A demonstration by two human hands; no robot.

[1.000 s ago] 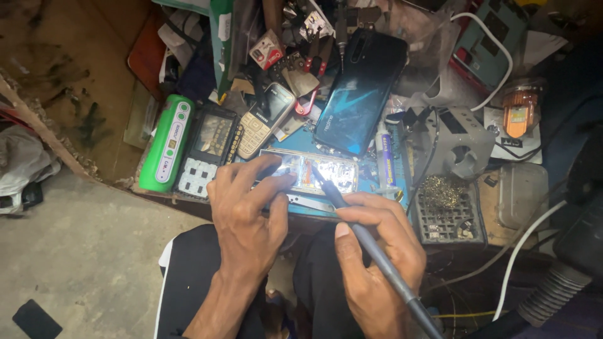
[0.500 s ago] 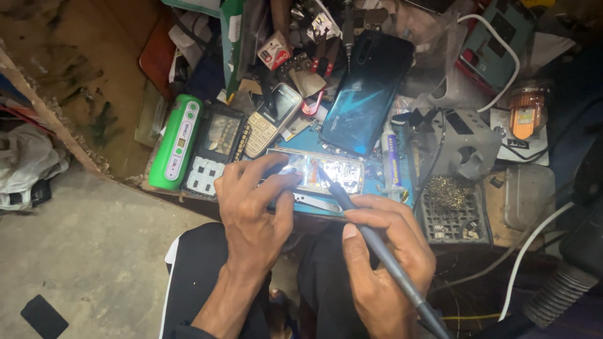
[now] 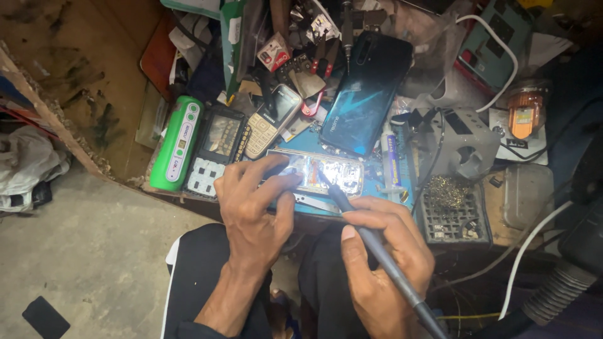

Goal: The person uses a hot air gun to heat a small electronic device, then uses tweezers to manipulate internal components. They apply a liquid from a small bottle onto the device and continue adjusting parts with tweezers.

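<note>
We see an opened phone body point(image 3: 317, 172), a flat rectangular frame with shiny metal innards, lying lengthwise on the blue work mat. A slim grey soldering iron point(image 3: 377, 251) slants across it, its dark tip touching the frame's middle.

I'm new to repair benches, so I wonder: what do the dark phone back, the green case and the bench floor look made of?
The dark phone back looks like glossy glass or plastic, judging by its teal sheen. The green case seems to be smooth moulded plastic with a soft shine. The floor looks like rough, matte concrete, grey and stained.
</note>
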